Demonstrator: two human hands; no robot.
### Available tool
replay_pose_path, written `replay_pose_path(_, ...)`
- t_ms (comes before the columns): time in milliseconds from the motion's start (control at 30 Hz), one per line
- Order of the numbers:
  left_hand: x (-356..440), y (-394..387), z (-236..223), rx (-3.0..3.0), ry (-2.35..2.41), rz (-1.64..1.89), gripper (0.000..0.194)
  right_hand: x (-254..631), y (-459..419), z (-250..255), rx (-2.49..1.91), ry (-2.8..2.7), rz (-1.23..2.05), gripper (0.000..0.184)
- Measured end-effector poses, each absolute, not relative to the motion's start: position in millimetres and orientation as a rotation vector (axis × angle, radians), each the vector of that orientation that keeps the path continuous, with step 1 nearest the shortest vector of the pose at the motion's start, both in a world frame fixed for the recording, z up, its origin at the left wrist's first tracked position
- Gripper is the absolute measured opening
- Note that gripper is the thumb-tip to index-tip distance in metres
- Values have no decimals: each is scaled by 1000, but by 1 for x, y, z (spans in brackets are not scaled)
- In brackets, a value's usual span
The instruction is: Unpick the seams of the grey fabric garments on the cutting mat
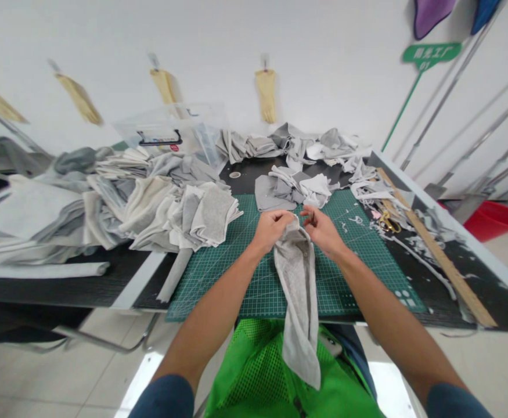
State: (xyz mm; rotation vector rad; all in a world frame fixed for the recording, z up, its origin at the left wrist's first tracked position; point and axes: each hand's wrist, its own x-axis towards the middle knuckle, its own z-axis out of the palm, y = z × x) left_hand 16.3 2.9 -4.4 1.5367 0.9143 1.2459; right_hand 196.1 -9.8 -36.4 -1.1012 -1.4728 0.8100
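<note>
A long light-grey fabric piece (pixel 296 273) hangs over the near edge of the green cutting mat (pixel 231 278) and down across the green mesh vest. My left hand (pixel 273 229) pinches its upper end between thumb and fingers. At the top right edge of the same piece, my right hand (pixel 322 230) has its fingers curled in, with the thumb against the cloth. The fingertips of the right hand are partly hidden. Small round marks show along the right side of the fabric. Just beyond my hands lies a loose pile of grey and white cloth (pixel 297 187).
Stacked grey fabric pieces (pixel 184 215) cover the left side, before a clear plastic box (pixel 170 130). More cloth lies along the wall. On the right are a wooden ruler (pixel 445 261), gold-handled scissors (pixel 386 222) and scraps. A red bucket (pixel 495 220) stands beyond the table.
</note>
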Motion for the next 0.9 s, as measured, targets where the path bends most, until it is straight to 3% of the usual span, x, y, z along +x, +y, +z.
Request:
replay_pose_path(333, 15, 6, -9, 1498, 967, 1321, 27, 192, -7, -43, -1030, -1515, 791, 58)
replay_pose_path(467, 16, 7, -10, 1455, 949, 1327, 26, 194, -13, -35, -1096, -1601, 787, 51)
replay_pose_path(700, 17, 5, -7, 1412, 967, 1316, 28, 195, -27, -12, -1208, -1649, 478, 51)
replay_pose_path(900, 18, 2, -5, 1362, 968, 1299, 34, 191, -32, -9, -1144, -1671, 428, 53)
